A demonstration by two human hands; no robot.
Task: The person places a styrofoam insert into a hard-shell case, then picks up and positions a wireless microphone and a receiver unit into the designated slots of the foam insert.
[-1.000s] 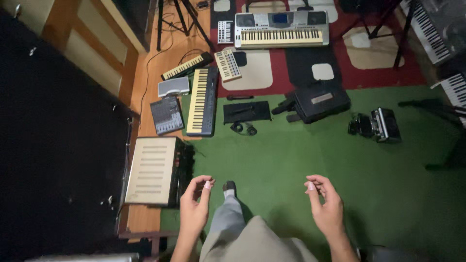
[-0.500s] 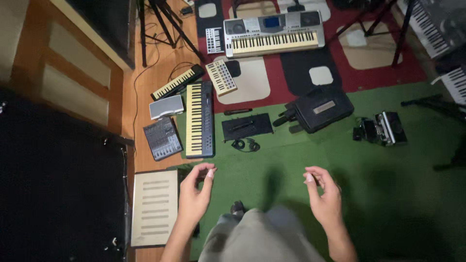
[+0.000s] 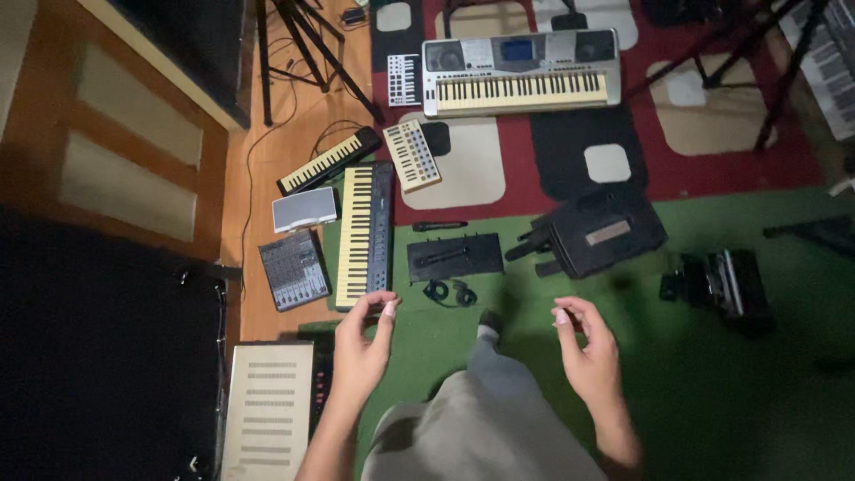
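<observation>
I stand on a green carpet [image 3: 730,401] and look down at my raised hands. My left hand [image 3: 363,349] hovers with fingers loosely curled and apart, holding nothing, above the near end of a black keyboard with cream keys [image 3: 363,233]. My right hand [image 3: 590,351] is also empty, fingers bent, thumb near the fingertips. Between them my leg in grey trousers [image 3: 485,428] steps forward. A black flat case [image 3: 454,256] and headphones [image 3: 450,292] lie just ahead on the carpet.
A large silver keyboard [image 3: 521,73] lies on a red patterned rug at the back. Small controllers [image 3: 411,155], a slim keyboard [image 3: 328,160], a mixer [image 3: 294,270], a black bag [image 3: 598,232], a black device [image 3: 720,283], a tripod [image 3: 298,44] and a ribbed cream unit [image 3: 265,410] surround me.
The view has moved forward and tilted, so the instruments appear closer. My hands stay raised and empty, and my leg has swung forward between them.
</observation>
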